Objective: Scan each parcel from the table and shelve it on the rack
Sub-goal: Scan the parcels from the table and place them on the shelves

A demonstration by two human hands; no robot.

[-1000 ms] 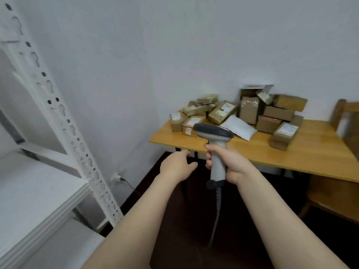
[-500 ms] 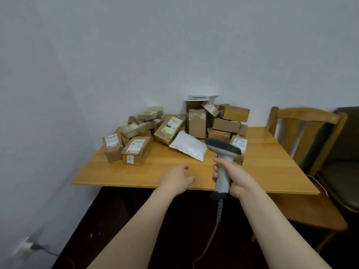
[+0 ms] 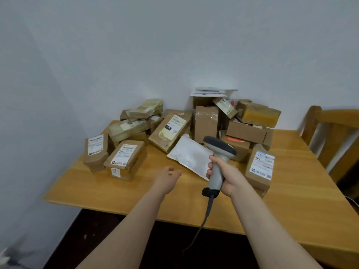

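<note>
Parcels (image 3: 206,123) heaped at the table's (image 3: 93,189) back. Your right hand (image 3: 226,176) grips the scanner (image 3: 219,148). Your left hand (image 3: 168,179), fingers loosely apart, hovers near the white mailer (image 3: 189,155): take it label-up before you aim.

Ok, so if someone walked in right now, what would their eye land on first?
A jumbled heap of brown parcels fills the back of the wooden table against the wall, with a white mailer lying at its front edge. Nearer the camera, the right hand grips a grey barcode scanner upright, its cable hanging below the table edge, while the left hand hovers open just left of it.
</note>
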